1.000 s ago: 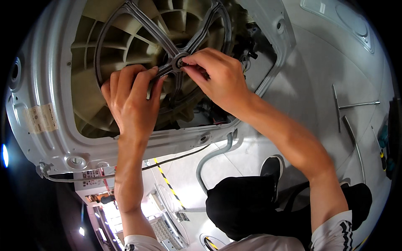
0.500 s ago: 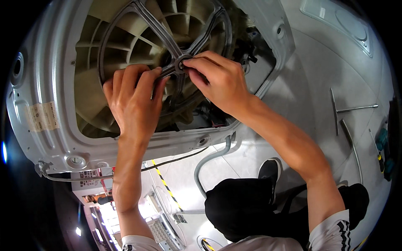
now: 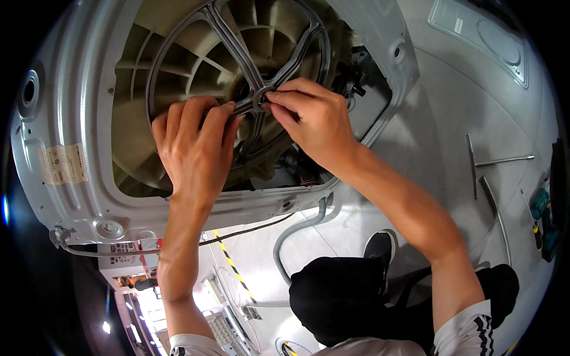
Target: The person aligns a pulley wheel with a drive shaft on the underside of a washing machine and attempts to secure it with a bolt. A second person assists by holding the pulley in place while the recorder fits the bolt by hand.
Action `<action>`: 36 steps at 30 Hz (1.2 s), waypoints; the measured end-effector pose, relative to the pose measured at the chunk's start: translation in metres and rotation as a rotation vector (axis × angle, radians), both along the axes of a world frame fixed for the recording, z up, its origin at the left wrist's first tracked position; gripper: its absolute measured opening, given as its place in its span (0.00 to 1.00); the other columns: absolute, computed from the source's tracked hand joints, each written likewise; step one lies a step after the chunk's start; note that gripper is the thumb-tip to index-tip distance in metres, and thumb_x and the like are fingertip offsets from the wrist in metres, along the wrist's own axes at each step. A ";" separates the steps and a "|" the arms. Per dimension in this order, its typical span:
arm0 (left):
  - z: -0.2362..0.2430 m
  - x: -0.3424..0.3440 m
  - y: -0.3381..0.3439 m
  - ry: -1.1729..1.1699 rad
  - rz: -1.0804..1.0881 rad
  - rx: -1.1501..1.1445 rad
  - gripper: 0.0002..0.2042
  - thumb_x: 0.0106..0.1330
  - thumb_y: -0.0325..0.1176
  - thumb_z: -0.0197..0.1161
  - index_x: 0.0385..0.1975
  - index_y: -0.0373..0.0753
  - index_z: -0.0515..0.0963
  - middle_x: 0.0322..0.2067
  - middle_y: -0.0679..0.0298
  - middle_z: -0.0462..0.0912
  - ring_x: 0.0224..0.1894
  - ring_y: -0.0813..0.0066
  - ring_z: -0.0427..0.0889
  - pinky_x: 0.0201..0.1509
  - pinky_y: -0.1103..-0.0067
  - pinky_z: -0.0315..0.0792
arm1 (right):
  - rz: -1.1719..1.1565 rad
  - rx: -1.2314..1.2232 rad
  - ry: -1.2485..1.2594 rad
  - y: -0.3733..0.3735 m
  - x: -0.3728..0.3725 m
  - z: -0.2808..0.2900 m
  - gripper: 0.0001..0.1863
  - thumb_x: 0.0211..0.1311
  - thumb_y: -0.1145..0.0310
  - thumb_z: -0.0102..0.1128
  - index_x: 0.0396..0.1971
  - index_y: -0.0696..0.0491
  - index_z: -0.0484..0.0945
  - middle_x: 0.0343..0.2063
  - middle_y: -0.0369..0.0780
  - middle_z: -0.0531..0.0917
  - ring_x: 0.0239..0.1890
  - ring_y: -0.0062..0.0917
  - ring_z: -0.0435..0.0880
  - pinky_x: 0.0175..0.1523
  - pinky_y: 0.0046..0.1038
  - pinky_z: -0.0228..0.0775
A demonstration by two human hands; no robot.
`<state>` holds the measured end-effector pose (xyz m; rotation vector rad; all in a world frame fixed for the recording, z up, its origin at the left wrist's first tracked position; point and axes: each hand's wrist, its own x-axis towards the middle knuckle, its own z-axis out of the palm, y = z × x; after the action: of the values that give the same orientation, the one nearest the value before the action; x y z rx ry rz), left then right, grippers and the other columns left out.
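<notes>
A grey metal pulley wheel (image 3: 237, 53) with several spokes sits in the open back of a washing machine (image 3: 74, 113), in front of the ribbed beige tub (image 3: 208, 68). My left hand (image 3: 193, 145) is closed around a lower-left spoke of the wheel, its fingertips partly hidden. At the hub (image 3: 258, 95), the thumb and fingers of my right hand (image 3: 320, 118) are pinched together against the centre hole. Whatever small part they hold there is covered by the fingertips.
On the floor to the right lie a metal T-handle wrench (image 3: 502, 160), a bent metal tube (image 3: 497, 210) and a screwdriver (image 3: 536, 234). A pale grey panel (image 3: 481, 35) rests at the far right. A grey hose (image 3: 285, 237) hangs below the machine's edge.
The view has shifted slightly, so the machine sits a little farther right and lower. Both hands stay at the wheel, and the right fingers have moved slightly at the hub.
</notes>
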<state>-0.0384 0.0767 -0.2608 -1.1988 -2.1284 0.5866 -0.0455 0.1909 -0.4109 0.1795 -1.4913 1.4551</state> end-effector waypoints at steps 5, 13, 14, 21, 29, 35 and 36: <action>0.001 -0.001 0.001 -0.011 0.007 -0.003 0.12 0.46 0.29 0.71 0.32 0.43 0.80 0.31 0.69 0.77 0.36 0.70 0.74 0.42 0.74 0.62 | -0.026 0.133 -0.058 0.009 0.004 0.004 0.08 0.46 0.75 0.68 0.29 0.58 0.81 0.26 0.39 0.81 0.23 0.30 0.81 0.28 0.25 0.73; 0.001 -0.002 0.001 -0.018 0.005 0.010 0.12 0.46 0.29 0.71 0.32 0.43 0.80 0.31 0.69 0.76 0.36 0.70 0.74 0.41 0.74 0.62 | 0.049 0.047 -0.011 0.007 0.001 0.003 0.08 0.47 0.76 0.65 0.30 0.56 0.79 0.26 0.39 0.80 0.25 0.34 0.81 0.28 0.30 0.73; 0.001 -0.002 0.001 -0.016 0.010 0.007 0.12 0.46 0.29 0.71 0.32 0.43 0.80 0.31 0.69 0.76 0.36 0.70 0.74 0.41 0.74 0.62 | 0.042 0.054 0.021 0.007 0.001 0.003 0.07 0.47 0.75 0.64 0.28 0.55 0.79 0.26 0.39 0.80 0.26 0.36 0.81 0.28 0.32 0.73; 0.000 -0.001 0.000 -0.011 0.015 0.013 0.12 0.46 0.29 0.71 0.32 0.44 0.80 0.32 0.69 0.76 0.36 0.70 0.74 0.41 0.73 0.63 | 0.059 0.038 -0.037 0.007 0.003 0.005 0.04 0.49 0.74 0.63 0.27 0.55 0.80 0.25 0.38 0.80 0.26 0.34 0.81 0.29 0.32 0.73; 0.001 -0.001 0.002 -0.014 0.024 0.003 0.11 0.46 0.29 0.71 0.31 0.44 0.81 0.31 0.69 0.76 0.36 0.70 0.74 0.40 0.73 0.63 | -0.009 0.130 -0.064 0.007 0.007 0.006 0.08 0.46 0.77 0.65 0.29 0.59 0.80 0.25 0.41 0.80 0.23 0.34 0.79 0.27 0.29 0.72; 0.002 -0.001 0.002 -0.010 0.021 0.000 0.12 0.46 0.30 0.71 0.32 0.44 0.81 0.31 0.69 0.76 0.35 0.70 0.74 0.40 0.73 0.63 | -0.040 0.245 -0.128 0.014 0.007 0.013 0.05 0.50 0.72 0.61 0.21 0.56 0.74 0.19 0.41 0.77 0.20 0.36 0.80 0.22 0.35 0.71; 0.002 -0.001 0.001 -0.009 0.025 -0.002 0.12 0.46 0.30 0.71 0.32 0.44 0.81 0.31 0.69 0.76 0.35 0.70 0.74 0.39 0.73 0.63 | -0.047 0.287 -0.165 0.014 0.008 0.016 0.05 0.50 0.72 0.60 0.21 0.56 0.73 0.18 0.41 0.77 0.19 0.37 0.80 0.21 0.35 0.70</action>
<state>-0.0391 0.0779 -0.2584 -1.1792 -2.1537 0.5950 -0.0375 0.2052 -0.3953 0.2005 -1.8252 1.2377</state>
